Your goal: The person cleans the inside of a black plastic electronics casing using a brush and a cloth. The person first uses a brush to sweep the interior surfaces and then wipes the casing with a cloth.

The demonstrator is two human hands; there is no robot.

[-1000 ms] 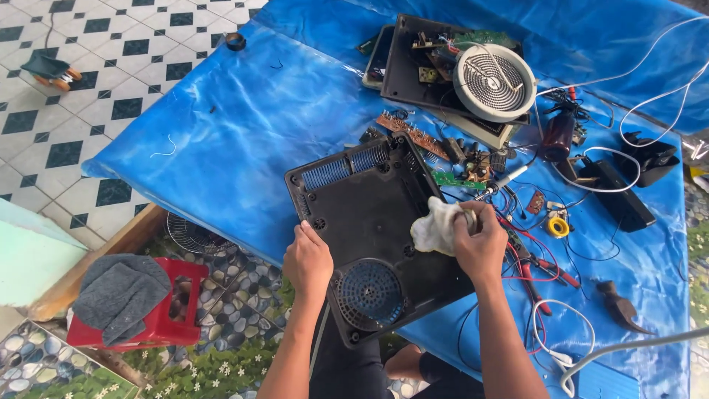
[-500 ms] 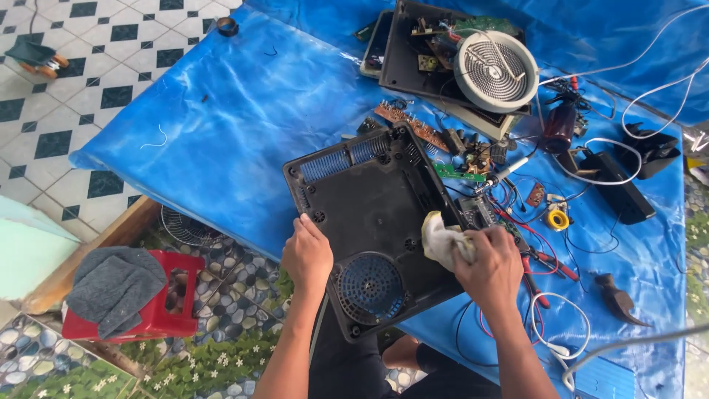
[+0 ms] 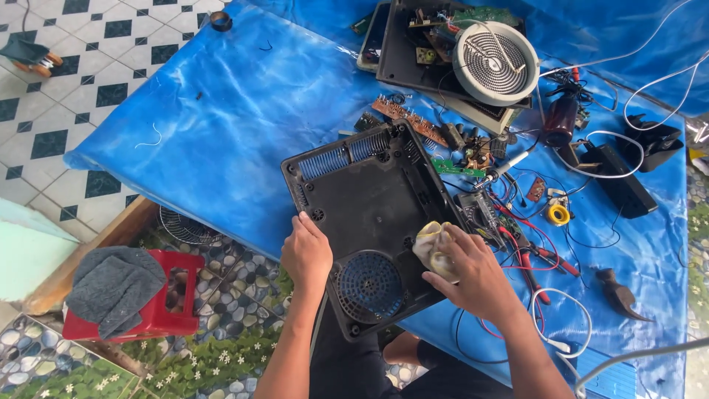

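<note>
**Cloth on black casing, both hands down**

Nearest me: the person's left hand (image 3: 306,253) lay on the near-left edge of the black plastic casing (image 3: 365,199), fingers curled against the rim, steadying it. Couldn't tell if it truly gripped or only pressed. Right hand (image 3: 476,275) was closed around a pale yellow cloth (image 3: 431,246), fingers pinching it and pushing it onto the casing's right side. Casing sat underside up, tilted diagonally on the blue tarp (image 3: 214,125), round fan grille (image 3: 370,284) at the near end between the two hands, slotted vents at the far-left corner.

Just right of the cloth: red-handled pliers (image 3: 526,260), red and black leads, a white cable loop (image 3: 561,321). Further right, a small yellow reel (image 3: 559,214) and a dark curved object (image 3: 619,294), kind unclear.

Beyond the casing: green and brown circuit boards (image 3: 413,122), loose components. Far end: second opened unit with a round coil heater (image 3: 496,62) on top.

Off the tarp, near left: red stool (image 3: 159,310) with grey cloth (image 3: 112,284) draped on it, pebble-pattern floor underneath.
</note>
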